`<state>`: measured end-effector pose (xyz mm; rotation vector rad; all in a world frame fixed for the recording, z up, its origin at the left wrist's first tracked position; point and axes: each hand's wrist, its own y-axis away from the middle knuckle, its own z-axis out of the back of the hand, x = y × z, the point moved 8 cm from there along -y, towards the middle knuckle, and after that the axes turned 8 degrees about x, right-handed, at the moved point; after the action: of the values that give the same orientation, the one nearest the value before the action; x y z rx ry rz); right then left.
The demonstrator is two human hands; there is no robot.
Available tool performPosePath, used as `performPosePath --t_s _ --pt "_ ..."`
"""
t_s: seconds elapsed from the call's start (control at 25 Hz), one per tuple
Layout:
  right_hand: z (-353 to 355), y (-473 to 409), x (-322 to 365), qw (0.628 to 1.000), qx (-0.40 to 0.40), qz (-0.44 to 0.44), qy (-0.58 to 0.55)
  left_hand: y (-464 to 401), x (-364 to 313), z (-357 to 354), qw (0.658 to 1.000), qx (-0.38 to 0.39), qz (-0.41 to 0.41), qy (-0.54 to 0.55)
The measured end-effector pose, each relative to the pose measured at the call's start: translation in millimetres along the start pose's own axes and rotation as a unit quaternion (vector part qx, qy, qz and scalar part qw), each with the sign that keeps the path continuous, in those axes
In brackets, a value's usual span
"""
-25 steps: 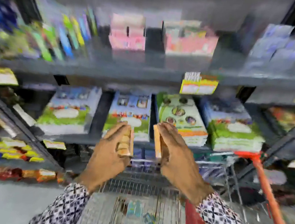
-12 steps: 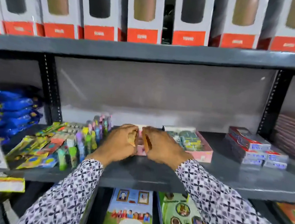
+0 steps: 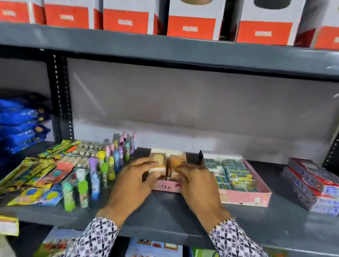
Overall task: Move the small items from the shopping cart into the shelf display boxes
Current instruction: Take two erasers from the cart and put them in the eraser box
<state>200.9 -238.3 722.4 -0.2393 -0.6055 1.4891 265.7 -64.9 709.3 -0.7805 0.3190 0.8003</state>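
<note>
left hand (image 3: 135, 180): your fingers are wrapped round a pale small pack (image 3: 157, 163), sitting it in the pink display box (image 3: 167, 186)
right hand (image 3: 197, 181): curled over an orange-brown small pack (image 3: 175, 164) right beside the pale one, packs touching
pink display box: middle of the grey shelf (image 3: 259, 226), just left of the bigger pink tray (image 3: 246, 195)
shopping cart: can't see it from here
</note>
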Motion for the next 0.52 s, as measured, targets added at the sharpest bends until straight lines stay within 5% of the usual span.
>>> performPosePath --t_s 0.24,0.52 --pt "-15.8 -28.9 -3.0 0.997 0.038 -0.046 0.04 -24.6 -9.7 -6.0 0.998 -0.014 0.0 -0.054" --pt "-8.7 -16.2 8.8 0.999 0.053 0.001 -0.008 -23.2 -22.7 -2.8 0.993 0.034 0.005 -0.109"
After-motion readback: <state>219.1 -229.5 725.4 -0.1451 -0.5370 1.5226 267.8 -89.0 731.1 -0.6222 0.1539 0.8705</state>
